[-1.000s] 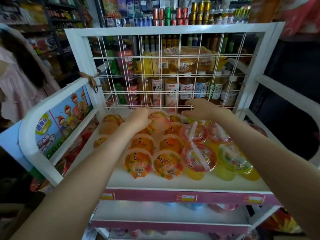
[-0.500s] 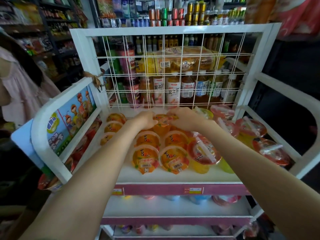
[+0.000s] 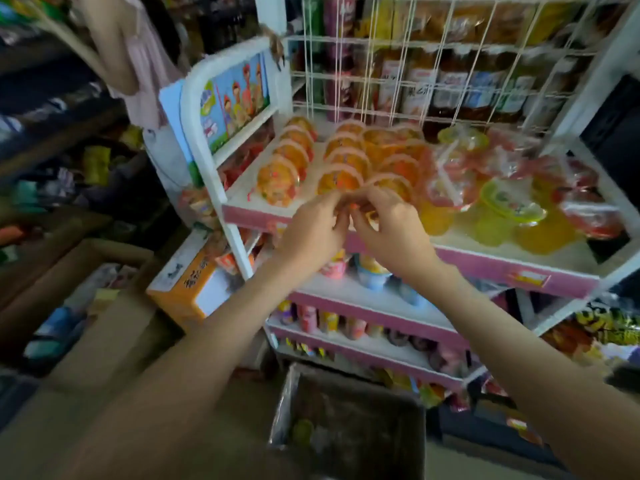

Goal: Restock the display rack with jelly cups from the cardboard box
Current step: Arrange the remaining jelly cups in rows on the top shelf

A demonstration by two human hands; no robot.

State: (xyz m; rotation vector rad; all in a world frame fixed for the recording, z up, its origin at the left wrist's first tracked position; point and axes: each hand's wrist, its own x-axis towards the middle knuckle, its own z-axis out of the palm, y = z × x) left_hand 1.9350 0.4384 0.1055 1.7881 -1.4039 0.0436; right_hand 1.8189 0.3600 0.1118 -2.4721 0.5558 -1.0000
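The white display rack (image 3: 203, 147) carries rows of orange jelly cups (image 3: 346, 157) on its top shelf, with red and yellow cups (image 3: 512, 202) on the right side. My left hand (image 3: 311, 230) and my right hand (image 3: 391, 233) meet at the shelf's front edge. Their curled fingertips sit against the lower rim of the front orange cup (image 3: 334, 178). Motion blur hides whether they pinch it. An open cardboard box (image 3: 282, 407) stands on the floor below my arms, with a yellowish item inside.
Lower rack shelves (image 3: 363, 296) hold small cups and bottles. An orange-and-white carton (image 3: 187, 282) leans at the rack's left foot. A larger cardboard box (image 3: 104, 327) of mixed goods lies at the left. Another person in a pink top (image 3: 145, 64) stands behind it.
My hands have pulled back from the rear rows to the front edge of the top shelf. The view has swung down and left, showing the floor boxes.
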